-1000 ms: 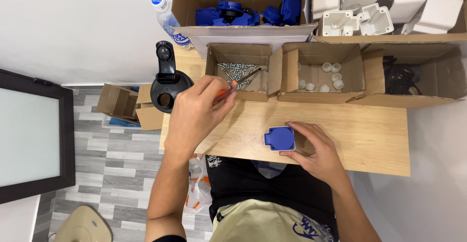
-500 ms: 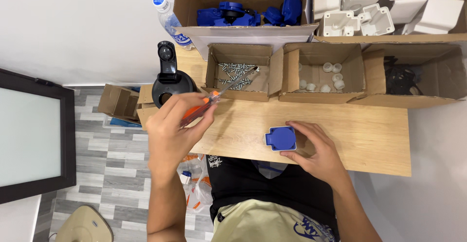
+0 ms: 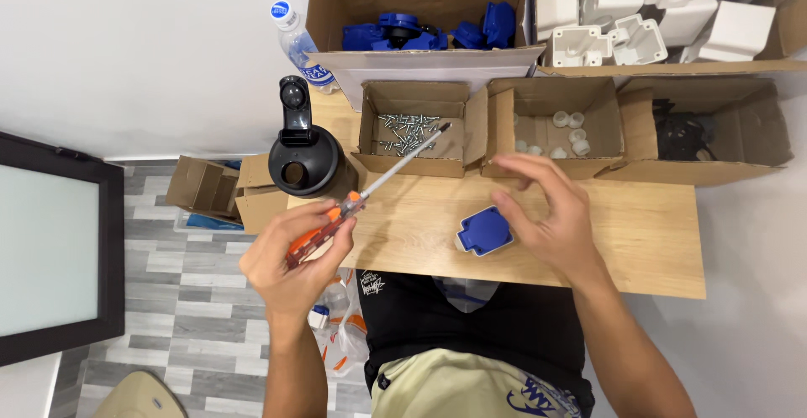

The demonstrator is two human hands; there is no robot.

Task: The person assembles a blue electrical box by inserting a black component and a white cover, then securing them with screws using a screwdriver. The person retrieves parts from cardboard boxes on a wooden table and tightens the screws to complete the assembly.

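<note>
Screwdriver (image 3: pixel 357 203), orange handle and long steel shaft, is gripped in the left hand (image 3: pixel 294 258), fingers clenched round the handle. The shaft slopes up and away, its tip over the near wall of the small cardboard box of screws (image 3: pixel 412 128). The handle end hangs past the near left corner of the wooden table (image 3: pixel 647 241), over the floor.

Blue plastic cover (image 3: pixel 485 232) lies flat near the front table edge. The right hand (image 3: pixel 551 212) hovers just beside and above it, fingers spread, holding nothing; whether a fingertip touches it cannot be told.

Risk, as judged: the cover sits near the edge and a brush from the right hand could push it off. A swing of the shaft could strike the black flask (image 3: pixel 301 161) with its open lid, just left of the screw box.

Open room: bare wood between cover and boxes, and rightward. The box of white caps (image 3: pixel 555 128) closes the far side.
</note>
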